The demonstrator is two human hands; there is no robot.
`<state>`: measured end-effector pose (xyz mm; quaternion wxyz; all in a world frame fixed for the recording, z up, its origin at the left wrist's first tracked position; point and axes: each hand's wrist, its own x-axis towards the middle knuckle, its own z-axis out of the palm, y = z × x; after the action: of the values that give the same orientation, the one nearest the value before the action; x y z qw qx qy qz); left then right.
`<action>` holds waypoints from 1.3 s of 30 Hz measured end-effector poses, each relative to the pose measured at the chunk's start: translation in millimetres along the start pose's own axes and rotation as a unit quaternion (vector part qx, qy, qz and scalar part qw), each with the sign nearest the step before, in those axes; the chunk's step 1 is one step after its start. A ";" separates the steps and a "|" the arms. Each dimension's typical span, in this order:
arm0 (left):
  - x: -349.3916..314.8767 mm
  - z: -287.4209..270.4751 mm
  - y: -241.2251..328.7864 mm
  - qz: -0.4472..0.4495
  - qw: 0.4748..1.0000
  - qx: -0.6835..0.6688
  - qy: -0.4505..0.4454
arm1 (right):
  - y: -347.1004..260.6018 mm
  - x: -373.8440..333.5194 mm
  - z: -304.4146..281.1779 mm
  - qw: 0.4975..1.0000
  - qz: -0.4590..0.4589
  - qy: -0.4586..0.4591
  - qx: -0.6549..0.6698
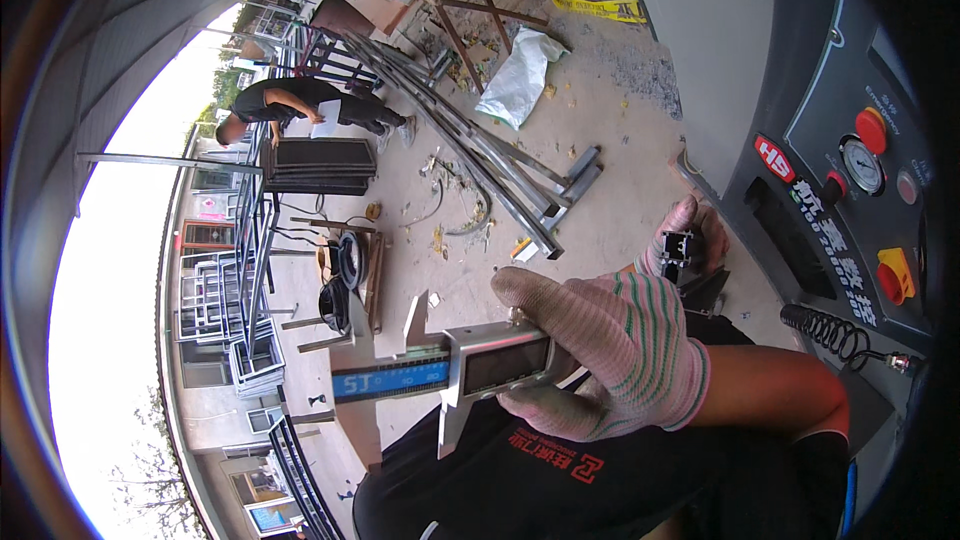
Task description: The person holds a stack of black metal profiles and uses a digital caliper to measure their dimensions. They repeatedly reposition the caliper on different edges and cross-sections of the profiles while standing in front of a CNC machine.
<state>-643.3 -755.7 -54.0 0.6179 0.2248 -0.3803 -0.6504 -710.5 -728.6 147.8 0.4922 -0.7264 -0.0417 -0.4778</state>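
Note:
My right hand [640, 350], in a striped knit glove, is closed on a digital caliper [505, 365] with a blue scale. Thumb and fingers grip the caliper's body above and below. Its long jaws point down the picture and the short ones up, with a gap between them. Beyond it, my left hand [712, 238], also gloved, is closed around a dark metal profile [677, 248] with a hollow, stepped end. My right hand partly hides the left arm. The caliper's jaws are apart from the profile.
At the right stands a machine panel [850, 220] with red buttons, a gauge and a coiled black hose [830, 330]. Long steel tubes [480, 150] lie on the floor near a white sack [520, 75]. A person [300, 105] holds paper beside stacked dark panels [320, 165]. Metal frames [225, 290] stand farther left.

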 end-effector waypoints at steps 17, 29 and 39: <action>5.5 -7.4 -2.9 -0.016 0.999 -0.034 0.040 | -13.6 -0.9 -10.1 0.993 0.090 -0.072 -0.012; -8.0 -18.4 9.7 -0.089 0.975 -0.129 0.155 | -17.2 -46.3 -66.2 0.981 0.168 0.066 -0.072; -16.7 -47.4 19.8 0.005 0.999 0.004 0.035 | -41.6 -147.4 -161.7 0.928 0.095 0.307 -0.188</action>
<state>-592.4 -748.7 -70.6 0.6332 0.2481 -0.3622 -0.6375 -917.8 -769.0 77.1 0.3782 -0.6244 0.2713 -0.6273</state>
